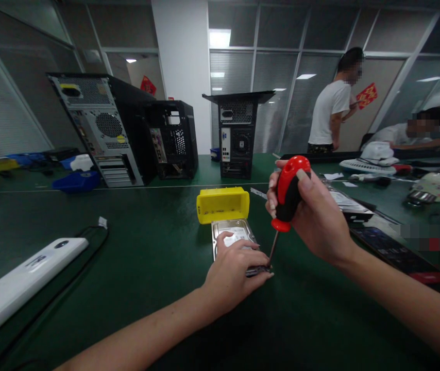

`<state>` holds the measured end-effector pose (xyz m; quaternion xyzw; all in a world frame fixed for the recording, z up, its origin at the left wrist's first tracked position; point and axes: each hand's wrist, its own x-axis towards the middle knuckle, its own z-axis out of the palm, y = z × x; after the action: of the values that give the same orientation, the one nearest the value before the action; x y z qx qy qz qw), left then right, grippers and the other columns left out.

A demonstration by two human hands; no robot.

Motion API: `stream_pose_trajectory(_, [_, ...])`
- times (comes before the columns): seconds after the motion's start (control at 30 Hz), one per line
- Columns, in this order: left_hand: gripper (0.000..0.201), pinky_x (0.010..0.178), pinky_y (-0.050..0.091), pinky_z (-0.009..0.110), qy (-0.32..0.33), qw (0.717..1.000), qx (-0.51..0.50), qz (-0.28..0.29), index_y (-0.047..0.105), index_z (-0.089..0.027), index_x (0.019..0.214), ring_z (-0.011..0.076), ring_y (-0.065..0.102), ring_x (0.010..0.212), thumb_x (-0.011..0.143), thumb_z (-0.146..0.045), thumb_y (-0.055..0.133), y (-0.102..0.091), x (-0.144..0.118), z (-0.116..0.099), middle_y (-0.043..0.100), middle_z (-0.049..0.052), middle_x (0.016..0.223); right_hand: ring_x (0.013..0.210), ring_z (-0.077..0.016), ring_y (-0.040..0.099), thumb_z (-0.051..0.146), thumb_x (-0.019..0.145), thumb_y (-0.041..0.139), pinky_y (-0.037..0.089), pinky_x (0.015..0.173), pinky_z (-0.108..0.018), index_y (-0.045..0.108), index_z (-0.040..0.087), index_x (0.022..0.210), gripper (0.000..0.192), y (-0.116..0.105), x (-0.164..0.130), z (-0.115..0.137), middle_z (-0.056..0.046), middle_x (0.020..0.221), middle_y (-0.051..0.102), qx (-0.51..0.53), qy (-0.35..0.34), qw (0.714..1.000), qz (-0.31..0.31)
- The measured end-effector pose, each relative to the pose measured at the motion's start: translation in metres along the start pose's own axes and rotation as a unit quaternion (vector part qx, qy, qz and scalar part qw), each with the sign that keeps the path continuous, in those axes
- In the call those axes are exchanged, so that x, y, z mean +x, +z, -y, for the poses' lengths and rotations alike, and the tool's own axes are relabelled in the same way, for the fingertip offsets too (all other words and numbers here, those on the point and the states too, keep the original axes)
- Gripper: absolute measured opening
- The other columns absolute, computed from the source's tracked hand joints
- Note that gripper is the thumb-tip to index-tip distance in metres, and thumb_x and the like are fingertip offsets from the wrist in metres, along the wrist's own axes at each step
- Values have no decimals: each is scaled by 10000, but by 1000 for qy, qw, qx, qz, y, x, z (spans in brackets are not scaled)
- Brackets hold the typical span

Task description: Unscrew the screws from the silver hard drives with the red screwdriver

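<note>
While the left hand (232, 268) lies flat on the near end of the drive (232, 233), pinning it to the green table (146, 257), the right hand (312, 214) is closed round the red and black handle of a screwdriver (286, 198). Its tip meets the drive's near right corner, beside the left fingertips (264, 273). A yellow bin (222, 204) sits just behind the drive, towards the middle of the table, with a white device (19, 281) by the left edge.

Place: a computer repair or assembly workshop inside an office building.
Worktop (146, 247): long and covered in green matting.
Machines: three desktop tower cases (100, 129) (173, 139) (237, 134) stood with their rear panels facing the camera.
Parts: a bare hard drive (231, 232), a yellow bin (223, 204), blue trays (77, 180).
Walls: glazed partitions (301, 77) with blinds, under ceiling light panels.
People: two others were at the far worktop.
</note>
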<state>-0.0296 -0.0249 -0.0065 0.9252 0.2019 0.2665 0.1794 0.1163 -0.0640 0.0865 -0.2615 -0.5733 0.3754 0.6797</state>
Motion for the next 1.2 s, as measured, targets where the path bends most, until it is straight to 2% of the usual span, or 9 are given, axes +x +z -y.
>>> stream_pose_trajectory(0.17, [89, 1000, 92, 487, 1, 1000, 1, 4, 656, -306, 925, 216, 576, 1065, 838, -300, 640, -1, 0, -1, 719, -80, 982, 624, -98, 498, 447, 890, 463, 451, 574, -250, 496, 237, 1085, 288, 1, 0, 0, 4, 814, 509, 19, 20, 1000, 8])
stream_pose_trajectory(0.33, [75, 988, 104, 476, 5, 1000, 9, 5, 647, -290, 909, 209, 578, 1066, 834, -291, 648, -3, 0, -1, 717, -83, 973, 500, -75, 415, 430, 788, 623, 352, 460, -210, 420, 211, 828, 301, 6, 2, 1, 46, 635, 441, -3, 19, 1000, -5])
stream_pose_trajectory(0.43, [76, 985, 103, 477, 6, 1000, 9, 5, 647, -290, 910, 208, 580, 1066, 834, -294, 650, -3, 1, -2, 718, -87, 973, 511, -76, 435, 398, 804, 613, 354, 455, -210, 416, 204, 804, 276, 6, 1, 2, 38, 660, 458, -7, 23, 1000, -8])
stream_pose_trajectory(0.53, [79, 982, 104, 477, 5, 1000, 9, 4, 651, -293, 912, 208, 584, 1061, 833, -294, 652, -3, 1, -2, 719, -87, 971, 573, -86, 490, 418, 833, 568, 402, 498, -224, 479, 206, 928, 249, 5, -1, 1, 16, 770, 506, 13, 39, 999, -5])
stream_pose_trajectory(0.67, [97, 984, 105, 472, 8, 1000, 7, -1, 656, -309, 928, 205, 590, 1050, 832, -294, 652, -1, 0, -1, 722, -86, 971, 627, -94, 517, 467, 869, 484, 443, 573, -247, 520, 201, 1090, 348, 5, -3, 0, -2, 833, 520, 37, 62, 997, 12])
stream_pose_trajectory(0.73, [101, 986, 103, 474, 10, 1000, 6, -2, 655, -312, 935, 207, 589, 1052, 835, -300, 650, -1, 0, -1, 723, -84, 973, 594, -89, 498, 486, 856, 499, 428, 547, -241, 506, 220, 1070, 342, 6, -3, 0, 10, 792, 514, 38, 52, 998, 13])
stream_pose_trajectory(0.93, [100, 987, 110, 491, 1, 1000, -1, 0, 659, -325, 930, 211, 587, 1058, 831, -323, 654, -1, 1, 2, 725, -98, 980, 473, -66, 417, 459, 747, 662, 341, 443, -209, 395, 209, 786, 368, 10, -4, -2, 58, 599, 432, 1, 28, 1000, 2])
stream_pose_trajectory(1.07, [117, 991, 140, 499, -20, 1000, -14, 6, 680, -352, 919, 224, 582, 1067, 803, -364, 679, 0, 3, 4, 727, -106, 1001, 503, -72, 447, 462, 799, 602, 346, 442, -213, 400, 203, 799, 328, 9, -4, -3, 39, 668, 465, -10, 11, 1000, 2])
stream_pose_trajectory(1.2, [120, 998, 178, 501, -36, 999, -9, 11, 700, -340, 904, 234, 584, 1067, 792, -378, 685, -1, 5, 3, 732, -88, 991, 591, -91, 490, 468, 834, 557, 405, 516, -224, 446, 215, 889, 282, 7, -7, -5, 26, 734, 494, -5, 1, 1000, 18])
